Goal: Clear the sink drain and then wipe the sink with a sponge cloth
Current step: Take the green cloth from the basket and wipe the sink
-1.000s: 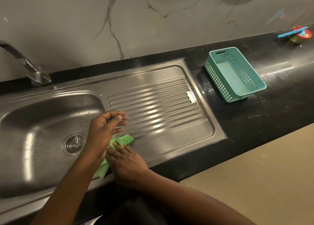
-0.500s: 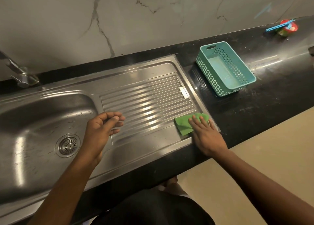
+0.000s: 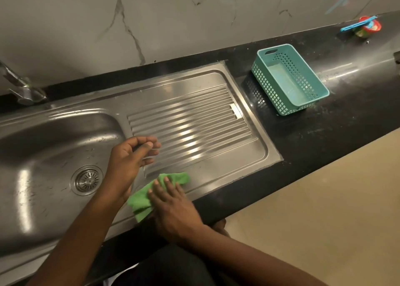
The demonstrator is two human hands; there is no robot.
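Observation:
A steel sink (image 3: 43, 147) with a round drain strainer (image 3: 87, 180) fills the left; its ribbed drainboard (image 3: 194, 130) runs to the right. My right hand (image 3: 173, 208) lies flat on a green sponge cloth (image 3: 149, 196), pressing it on the front strip of the drainboard near the basin. My left hand (image 3: 129, 160) hovers just above the basin's right edge, fingers loosely curled, holding nothing.
A teal plastic basket (image 3: 290, 78) stands on the black counter (image 3: 324, 138) right of the drainboard. A small red container with a blue stick (image 3: 365, 27) sits far back right. The tap (image 3: 19, 84) rises at the back left. The marble wall runs behind.
My right hand has slid the green cloth back left along the drainboard's front, from its right end to near the basin. The left hand stays in place.

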